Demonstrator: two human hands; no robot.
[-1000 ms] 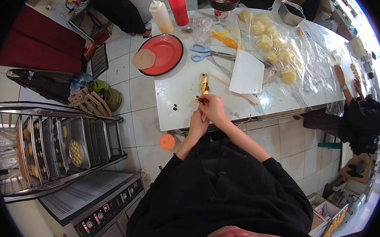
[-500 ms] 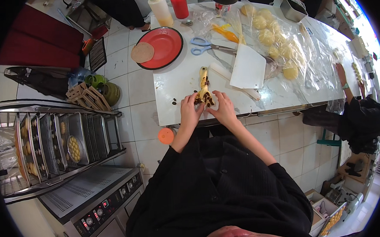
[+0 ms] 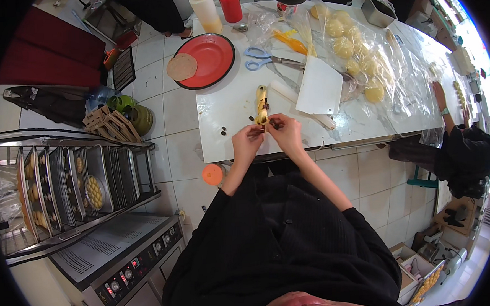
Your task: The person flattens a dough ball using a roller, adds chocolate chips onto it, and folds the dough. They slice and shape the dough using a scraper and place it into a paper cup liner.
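Observation:
A narrow strip of pale yellow dough (image 3: 261,105) dotted with dark raisin-like pieces lies lengthwise on the marble table. Its near end sits between my two hands. My left hand (image 3: 247,141) pinches that end from the left, fingers bent in. From the right, my right hand (image 3: 285,132) closes its fingertips on the same end, partly hiding it. A few loose dark pieces (image 3: 223,131) lie on the tabletop left of my hands. To the right of the dough are a white rolling pin (image 3: 284,91) and a flat white scraper (image 3: 319,86).
A red plate (image 3: 213,59) with a round brown disc (image 3: 182,66) stands far left, beside blue-handled scissors (image 3: 258,58). Dough balls (image 3: 343,48) lie under plastic at the right. A tray rack (image 3: 69,187) and oven (image 3: 115,259) stand left; another person (image 3: 467,155) works at far right.
My fingers have drawn together over the dough's near end. The spread, piece-covered part there is now gathered narrower and mostly hidden by them.

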